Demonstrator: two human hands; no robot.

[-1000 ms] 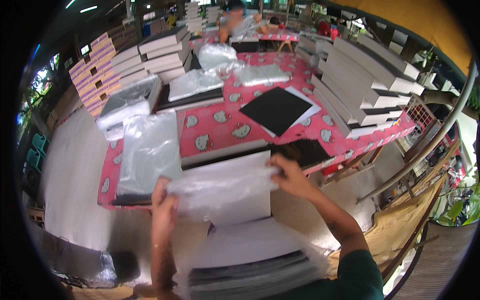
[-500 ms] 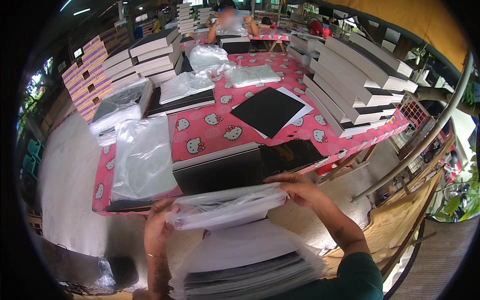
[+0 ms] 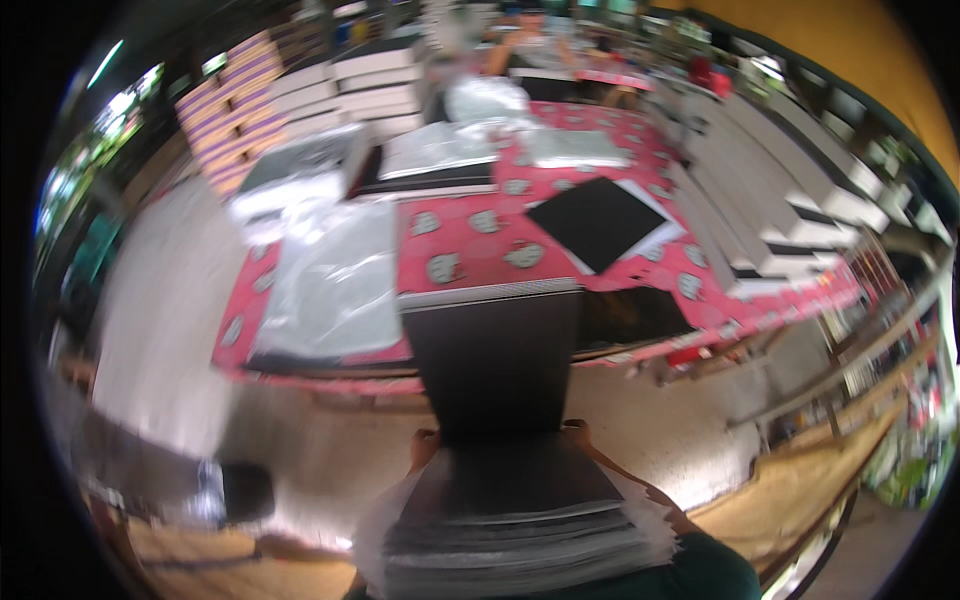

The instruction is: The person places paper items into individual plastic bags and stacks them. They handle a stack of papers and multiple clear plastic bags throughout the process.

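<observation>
Motion blurs the view. My left hand (image 3: pixel 425 447) and my right hand (image 3: pixel 577 434) are low, one on each side of the far end of a stack of black sheets in clear plastic sleeves (image 3: pixel 510 535) in front of my body. Their fingers look curled in; what they grip is hidden. Directly beyond them a thick block with a black face (image 3: pixel 490 360) and a pale paper edge stands at the table's near edge. To its right lies a dark flat board (image 3: pixel 635 318). On its left are clear plastic sleeves (image 3: pixel 335 280).
On the pink patterned table (image 3: pixel 425 228), a black sheet (image 3: pixel 600 225) overlaps a white one. Thick book blocks (image 3: pixel 770 190) are stacked at right, more (image 3: pixel 375 85) at back left, beside plastic-wrapped bundles (image 3: pixel 305 175). A person (image 3: pixel 525 45) sits at the far table.
My hands have come down and closer together. The plastic-covered bundle they held up is out of sight, and the stack's top now shows black instead of white. My view has turned left.
</observation>
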